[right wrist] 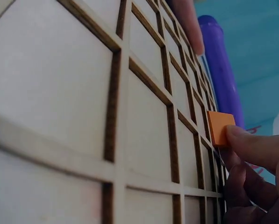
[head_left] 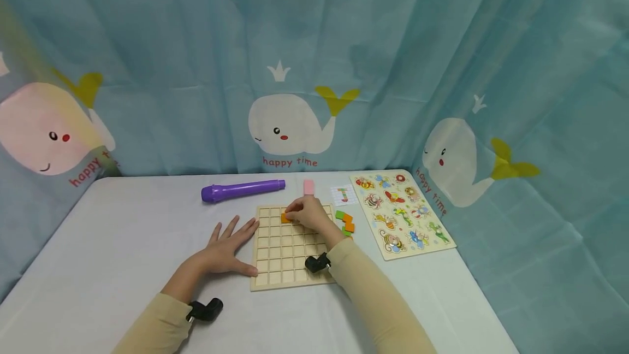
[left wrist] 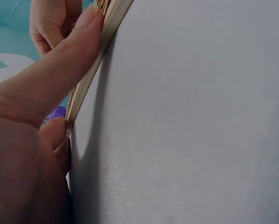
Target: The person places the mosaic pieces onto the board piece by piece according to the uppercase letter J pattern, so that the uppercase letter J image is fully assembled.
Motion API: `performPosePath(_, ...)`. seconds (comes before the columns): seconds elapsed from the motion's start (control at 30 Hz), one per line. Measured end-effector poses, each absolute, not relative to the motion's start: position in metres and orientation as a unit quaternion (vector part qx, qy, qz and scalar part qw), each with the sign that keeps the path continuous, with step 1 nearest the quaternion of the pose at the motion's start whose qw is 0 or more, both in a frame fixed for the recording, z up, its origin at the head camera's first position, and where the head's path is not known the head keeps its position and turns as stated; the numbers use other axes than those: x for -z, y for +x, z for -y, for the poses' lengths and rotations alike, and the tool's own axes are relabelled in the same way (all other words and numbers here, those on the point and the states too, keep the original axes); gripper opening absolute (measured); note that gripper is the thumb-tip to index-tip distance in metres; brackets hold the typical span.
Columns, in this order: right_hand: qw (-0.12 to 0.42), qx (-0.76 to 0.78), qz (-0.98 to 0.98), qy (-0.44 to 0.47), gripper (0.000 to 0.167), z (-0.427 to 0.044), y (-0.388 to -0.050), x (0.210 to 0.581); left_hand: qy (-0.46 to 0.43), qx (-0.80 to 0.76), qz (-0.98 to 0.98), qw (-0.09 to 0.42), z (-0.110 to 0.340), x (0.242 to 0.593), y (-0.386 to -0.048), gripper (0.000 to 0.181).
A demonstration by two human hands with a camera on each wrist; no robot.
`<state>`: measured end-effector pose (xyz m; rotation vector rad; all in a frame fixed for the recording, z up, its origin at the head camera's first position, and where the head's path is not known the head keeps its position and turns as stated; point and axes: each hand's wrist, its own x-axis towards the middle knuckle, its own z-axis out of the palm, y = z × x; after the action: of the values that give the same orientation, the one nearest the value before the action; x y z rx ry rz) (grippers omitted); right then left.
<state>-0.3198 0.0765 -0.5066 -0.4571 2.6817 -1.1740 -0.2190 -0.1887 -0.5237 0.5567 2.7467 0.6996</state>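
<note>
A wooden grid board [head_left: 275, 264] lies flat on the white table, divided into square cells by raised strips. Over its far part my right hand [head_left: 310, 214] pinches an orange square tile [right wrist: 220, 128] between thumb and fingers, right at the grid strips. Whether the tile is down inside a cell I cannot tell. With fingers spread, my left hand [head_left: 227, 247] rests against the board's left edge; its thumb [left wrist: 78, 42] touches the rim in the left wrist view. Several orange and green tiles [head_left: 349, 227] lie just right of the board, partly hidden by the right wrist.
Behind the board lie a purple toy microphone [head_left: 243, 190], a pink piece [head_left: 308, 187] and a small pattern card [head_left: 344, 195]. A wooden animal puzzle board [head_left: 404, 214] stretches along the right side. A blue curtain [head_left: 196, 70] with whales hangs at the table's far edge.
</note>
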Motion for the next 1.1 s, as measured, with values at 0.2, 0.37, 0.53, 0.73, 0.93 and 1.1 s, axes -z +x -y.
performPosePath(0.2,0.095,0.38,-0.909,-0.143,0.007,-0.072,-0.32,0.506,0.194,-0.237,-0.944,0.126,0.191,0.522,-0.22,0.129)
performPosePath(0.37,0.091,0.399,-0.899,-0.157,0.012,-0.075,-0.319,0.503,0.193,-0.241,-0.943,0.128,0.192,0.52,-0.22,0.13)
performPosePath(0.53,0.076,0.434,-0.882,-0.164,0.031,-0.086,-0.314,0.495,0.194,-0.245,-0.942,0.126,0.192,0.522,-0.219,0.13)
performPosePath(0.73,0.063,0.445,-0.878,-0.163,0.035,-0.103,-0.306,0.485,0.197,-0.248,-0.941,0.119,0.191,0.523,-0.219,0.131)
performPosePath(0.93,0.044,0.456,-0.876,-0.151,0.033,-0.121,-0.301,0.478,0.2,-0.249,-0.941,0.112,0.19,0.522,-0.219,0.13)
performPosePath(1.1,0.04,0.457,-0.877,-0.141,0.027,-0.136,-0.294,0.475,0.201,-0.247,-0.941,0.114,0.189,0.523,-0.219,0.131)
